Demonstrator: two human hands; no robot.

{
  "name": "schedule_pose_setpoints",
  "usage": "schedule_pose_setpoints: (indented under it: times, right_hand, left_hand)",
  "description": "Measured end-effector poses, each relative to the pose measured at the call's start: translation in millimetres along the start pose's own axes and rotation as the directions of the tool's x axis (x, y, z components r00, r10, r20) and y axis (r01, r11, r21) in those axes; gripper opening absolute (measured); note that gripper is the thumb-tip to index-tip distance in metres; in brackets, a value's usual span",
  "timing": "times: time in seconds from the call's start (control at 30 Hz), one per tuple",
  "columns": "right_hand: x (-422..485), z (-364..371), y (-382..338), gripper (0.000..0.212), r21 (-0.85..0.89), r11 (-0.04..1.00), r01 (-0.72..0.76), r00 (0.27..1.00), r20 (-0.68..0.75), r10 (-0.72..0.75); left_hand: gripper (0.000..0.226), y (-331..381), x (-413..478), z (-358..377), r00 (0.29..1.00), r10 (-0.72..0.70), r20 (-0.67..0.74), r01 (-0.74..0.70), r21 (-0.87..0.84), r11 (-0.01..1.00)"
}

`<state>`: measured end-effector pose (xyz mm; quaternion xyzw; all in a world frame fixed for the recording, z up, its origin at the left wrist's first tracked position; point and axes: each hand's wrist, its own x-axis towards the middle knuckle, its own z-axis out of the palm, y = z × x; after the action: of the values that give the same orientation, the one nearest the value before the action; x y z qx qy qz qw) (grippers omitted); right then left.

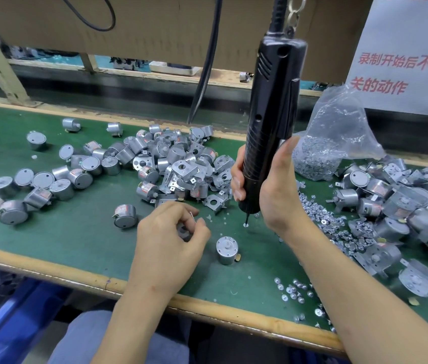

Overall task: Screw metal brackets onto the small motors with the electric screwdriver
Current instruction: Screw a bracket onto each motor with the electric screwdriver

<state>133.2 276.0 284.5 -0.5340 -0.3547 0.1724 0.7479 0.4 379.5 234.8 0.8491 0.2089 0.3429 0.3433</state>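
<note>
On the left side of the green bench [76, 232] loose motors [36, 185] lie scattered, with a heap of motors and brackets [181, 169] behind them. Nearer the front edge, the left hand [171, 240] curls its fingers [178, 207] round a small metal part [183, 231], mostly hidden. Just right of it one motor [227, 250] stands upright, touching neither hand. Further right, the right hand [276, 190] wraps its fingers round the upright electric screwdriver [270, 114], whose bit touches a screw [246, 225] on the bench. A bag of screws [333, 143] sits beyond.

Green-topped workbench [50, 232]
At 10 o'clock a heap of motors and brackets [171, 164], at 3 a second heap [397, 203], at 5 loose screws [294, 287].
</note>
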Motion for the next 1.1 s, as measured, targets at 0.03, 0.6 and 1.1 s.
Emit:
schedule_pose_setpoints:
  times: [0.03, 0.6, 1.1]
  right_hand:
    - [-0.1, 0.2, 0.0, 0.076, 0.0, 1.0, 0.0, 1.0, 0.001, 0.0]
    - [-0.8, -0.1, -3.4, 0.077, 0.01, 1.0, -0.005, 1.0, 0.02, 0.005]
    - [-9.0, 5.9, -16.5, 0.078, 0.256, 0.966, -0.015, 0.983, 0.182, -0.033]
  left_hand:
    - [0.027, 0.6, -0.6, -1.3, 1.0, -0.026, 0.0, 0.026, -0.01, 1.0]
    - [0.035, -4.2, -8.8, -17.1, 0.954, -0.011, 0.301, 0.104, -0.295, 0.95]
    - [0.045, 0.8, -17.5, -9.2, 0.939, 0.162, 0.303, -0.115, -0.166, 0.979]
